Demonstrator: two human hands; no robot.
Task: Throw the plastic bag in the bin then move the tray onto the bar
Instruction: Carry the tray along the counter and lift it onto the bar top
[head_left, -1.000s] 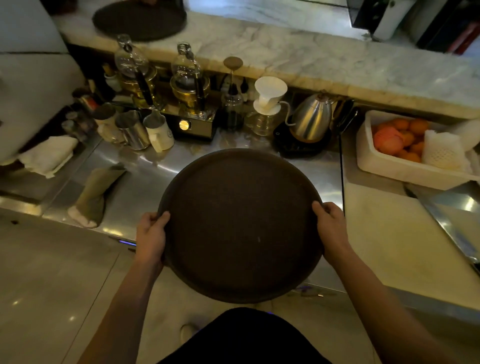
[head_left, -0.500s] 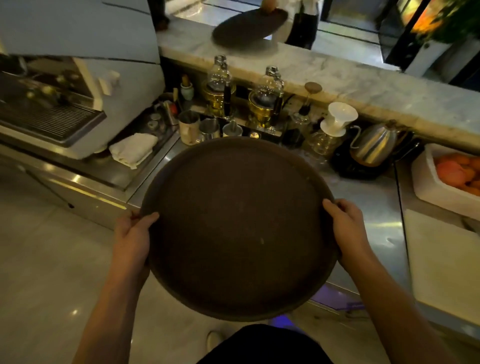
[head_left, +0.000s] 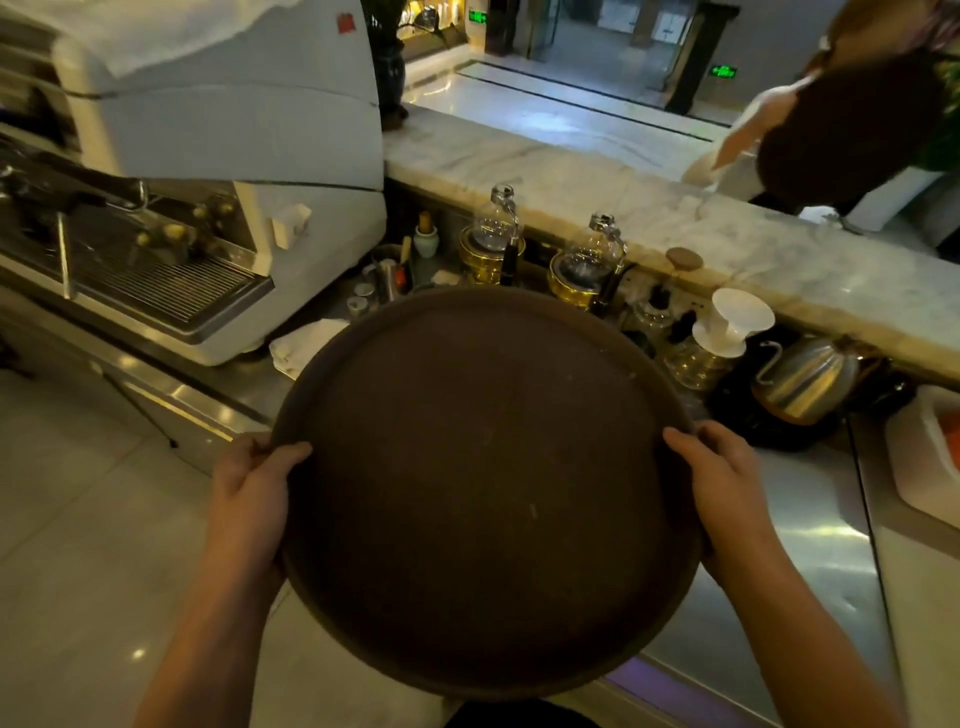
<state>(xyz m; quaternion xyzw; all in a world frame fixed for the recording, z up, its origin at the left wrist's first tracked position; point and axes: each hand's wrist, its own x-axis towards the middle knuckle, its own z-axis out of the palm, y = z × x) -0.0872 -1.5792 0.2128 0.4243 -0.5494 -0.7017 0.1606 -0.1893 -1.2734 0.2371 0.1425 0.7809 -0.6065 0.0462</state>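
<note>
A round dark brown tray (head_left: 488, 493) fills the middle of the view, held level above the steel counter's front edge. My left hand (head_left: 254, 493) grips its left rim and my right hand (head_left: 722, 488) grips its right rim, thumbs on top. Nothing lies on the tray. The white marble bar (head_left: 571, 176) runs across behind the counter, higher up and bare in its middle stretch. No plastic bag or bin is in view.
A white espresso machine (head_left: 234, 130) stands at left. Glass siphon brewers (head_left: 493, 234), a white dripper (head_left: 732, 322) and a steel kettle (head_left: 805, 379) line the counter under the bar. A person beyond the bar at upper right carries another dark tray (head_left: 852, 130).
The tray has risen and come closer to the bar while both hands keep their grip. The view has tilted up and left; the other tray has left the bar, lifted by the person at upper right.
</note>
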